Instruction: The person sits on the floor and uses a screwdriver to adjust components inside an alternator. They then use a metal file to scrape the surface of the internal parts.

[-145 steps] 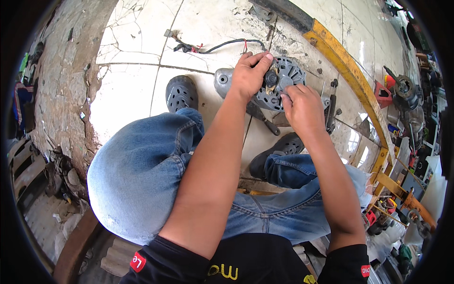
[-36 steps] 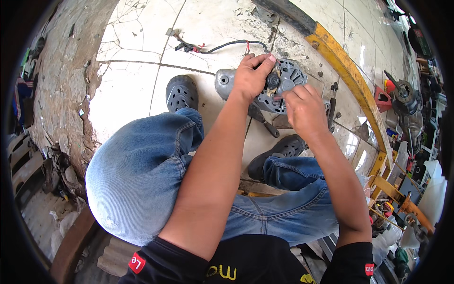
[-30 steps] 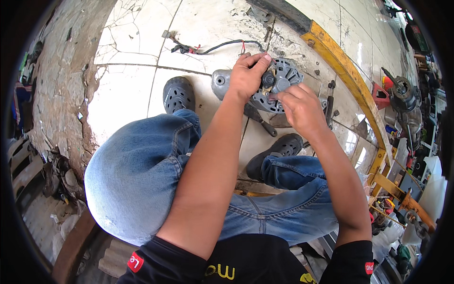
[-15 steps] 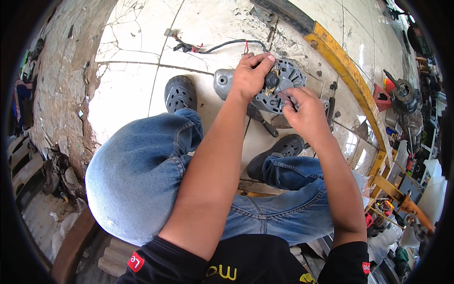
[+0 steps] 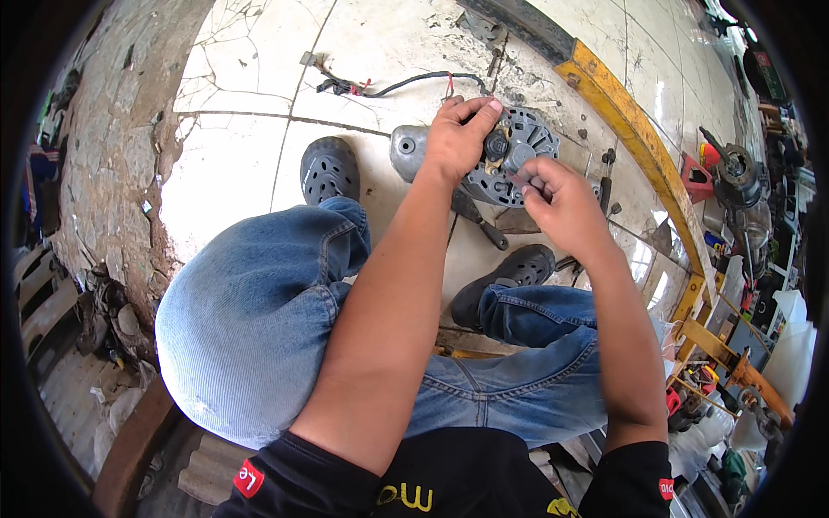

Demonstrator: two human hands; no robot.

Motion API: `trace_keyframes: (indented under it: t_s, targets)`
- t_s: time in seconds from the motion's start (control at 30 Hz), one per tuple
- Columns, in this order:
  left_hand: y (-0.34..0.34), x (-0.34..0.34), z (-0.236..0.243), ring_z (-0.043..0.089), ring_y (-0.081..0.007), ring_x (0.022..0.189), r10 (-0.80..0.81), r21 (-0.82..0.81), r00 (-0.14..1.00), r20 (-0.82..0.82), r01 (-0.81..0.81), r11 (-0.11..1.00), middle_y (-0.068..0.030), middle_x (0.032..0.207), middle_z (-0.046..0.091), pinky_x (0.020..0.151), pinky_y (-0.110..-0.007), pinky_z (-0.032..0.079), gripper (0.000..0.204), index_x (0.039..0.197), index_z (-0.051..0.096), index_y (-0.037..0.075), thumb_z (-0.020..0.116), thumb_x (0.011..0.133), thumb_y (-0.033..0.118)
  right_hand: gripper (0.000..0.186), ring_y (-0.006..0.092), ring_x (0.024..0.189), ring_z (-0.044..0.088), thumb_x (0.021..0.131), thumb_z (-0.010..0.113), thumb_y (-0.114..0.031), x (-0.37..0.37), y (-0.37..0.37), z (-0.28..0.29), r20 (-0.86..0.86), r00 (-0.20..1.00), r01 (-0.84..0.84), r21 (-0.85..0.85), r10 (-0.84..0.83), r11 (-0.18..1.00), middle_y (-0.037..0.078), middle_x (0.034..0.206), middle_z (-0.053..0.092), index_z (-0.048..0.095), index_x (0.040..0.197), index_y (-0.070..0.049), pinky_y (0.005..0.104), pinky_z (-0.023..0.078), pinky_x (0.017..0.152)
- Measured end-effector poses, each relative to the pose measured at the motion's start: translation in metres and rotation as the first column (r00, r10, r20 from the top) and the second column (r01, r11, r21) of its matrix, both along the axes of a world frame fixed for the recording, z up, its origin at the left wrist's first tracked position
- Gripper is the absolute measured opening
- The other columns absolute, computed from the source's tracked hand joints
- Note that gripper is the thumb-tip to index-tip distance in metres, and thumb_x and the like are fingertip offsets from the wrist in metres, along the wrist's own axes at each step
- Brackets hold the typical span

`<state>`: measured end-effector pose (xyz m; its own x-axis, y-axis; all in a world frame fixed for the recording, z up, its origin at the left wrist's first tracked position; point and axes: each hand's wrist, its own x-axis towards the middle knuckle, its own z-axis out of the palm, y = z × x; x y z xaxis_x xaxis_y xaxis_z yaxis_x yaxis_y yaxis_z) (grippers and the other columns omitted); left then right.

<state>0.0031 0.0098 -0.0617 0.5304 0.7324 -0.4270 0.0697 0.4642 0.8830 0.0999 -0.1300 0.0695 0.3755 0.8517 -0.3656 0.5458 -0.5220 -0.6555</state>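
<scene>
A grey round alternator (image 5: 528,129) with a slotted end cover lies on the tiled floor between my feet. My left hand (image 5: 462,138) grips its left side, thumb and fingers near the dark round part (image 5: 496,145) at its middle. Over its lower right edge, my right hand (image 5: 557,198) is closed in a pinch. A small thin reddish-brown piece (image 5: 517,180) shows at those fingertips; its kind is unclear. Left of the alternator, partly behind my left hand, is a rounded metal housing (image 5: 408,151).
A black cable (image 5: 423,78) with red wire ends lies beyond my left hand. Below the alternator lies a dark-handled tool (image 5: 492,235), and another tool (image 5: 606,181) stands to its right. A yellow metal beam (image 5: 643,121) curves along the right. Assorted parts crowd the far right.
My right hand has shifted slightly right and toward me, its fingers still pinched. My left hand and the alternator have stayed put.
</scene>
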Motion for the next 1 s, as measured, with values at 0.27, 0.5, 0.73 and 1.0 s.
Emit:
trace_keyframes:
  t_s: [0.27,0.5,0.73,1.0]
  targets:
    - [-0.001,0.002,0.001,0.064,-0.0146,0.096,0.018,0.051,1.0,0.006,-0.019,0.999,-0.008,0.108,0.071,0.084,-0.029,0.054,0.042,0.117,0.073,0.001,0.072,0.097,0.037,0.014,0.0368,0.082,0.067,0.088,0.068,-0.01,0.003,0.004,0.0,0.168,0.983,-0.073,0.023,0.068,0.997,0.016,0.089,0.068,0.067,0.101,-0.004,0.0448,0.052,0.073]
    - [0.0,0.002,0.003,0.065,-0.0144,0.094,0.008,0.016,1.0,0.006,-0.008,1.0,-0.0077,0.106,0.071,0.084,-0.029,0.054,0.041,0.116,0.073,0.001,0.072,0.097,0.038,0.015,0.0371,0.084,0.066,0.083,0.069,-0.011,-0.001,0.004,-0.002,0.297,0.944,-0.179,0.089,0.145,0.98,0.015,0.086,0.066,0.07,0.097,-0.007,0.0479,0.053,0.076]
    - [-0.001,0.002,0.001,0.064,-0.0149,0.098,0.016,0.071,1.0,-0.008,-0.016,0.997,-0.0077,0.111,0.069,0.086,-0.029,0.053,0.043,0.118,0.073,0.0,0.073,0.097,0.037,0.031,0.0304,0.091,0.063,0.086,0.069,-0.018,0.005,-0.003,-0.002,0.344,0.887,-0.312,-0.042,0.307,0.949,0.009,0.088,0.061,0.077,0.116,-0.018,0.0451,0.046,0.078]
    - [-0.002,0.001,0.002,0.063,-0.0156,0.103,0.028,0.066,1.0,-0.005,-0.028,0.997,-0.0078,0.115,0.068,0.089,-0.029,0.052,0.043,0.118,0.073,-0.001,0.073,0.097,0.036,0.035,0.0273,0.104,0.056,0.095,0.068,-0.033,0.004,-0.021,-0.007,0.412,0.843,-0.364,-0.036,0.346,0.931,0.01,0.109,0.055,0.073,0.129,-0.027,0.0409,0.037,0.088]
